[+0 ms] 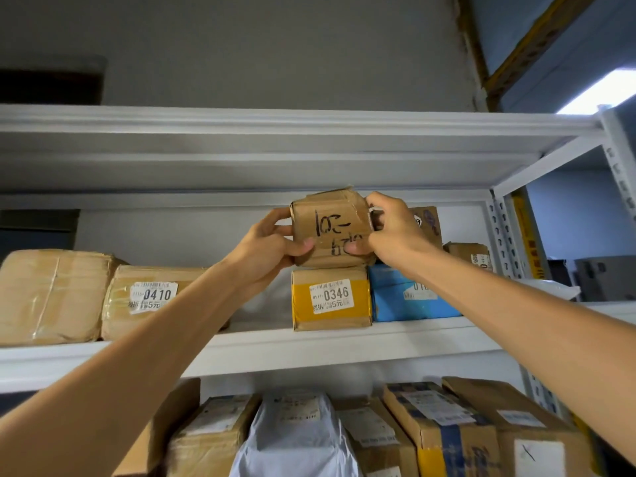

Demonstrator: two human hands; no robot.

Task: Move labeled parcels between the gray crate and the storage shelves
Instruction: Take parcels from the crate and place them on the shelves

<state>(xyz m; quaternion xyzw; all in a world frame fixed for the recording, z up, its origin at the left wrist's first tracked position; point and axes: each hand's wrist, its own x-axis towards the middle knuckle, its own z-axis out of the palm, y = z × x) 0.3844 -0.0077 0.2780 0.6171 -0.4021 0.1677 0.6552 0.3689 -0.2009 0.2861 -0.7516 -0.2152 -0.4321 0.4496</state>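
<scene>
Gripping a small hand-marked cardboard parcel (330, 227) at frame centre, my left hand (272, 249) and right hand (392, 232) curl fingers round its two sides, thumbs pressed on its front. It rests on the yellow-banded box labelled 0346 (332, 299), on the white shelf (309, 342). Box 0410 (151, 297) sits lower left.

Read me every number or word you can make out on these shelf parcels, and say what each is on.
"0410": white label on the taped brown parcel.
"0346": white label on the yellow-banded box.
"5元": lower line of both those labels.
Marker writing on the held box: partly covered, unclear.
Label on the blue box: mostly hidden.
Labels on the lower-shelf parcels: too blurred.
</scene>
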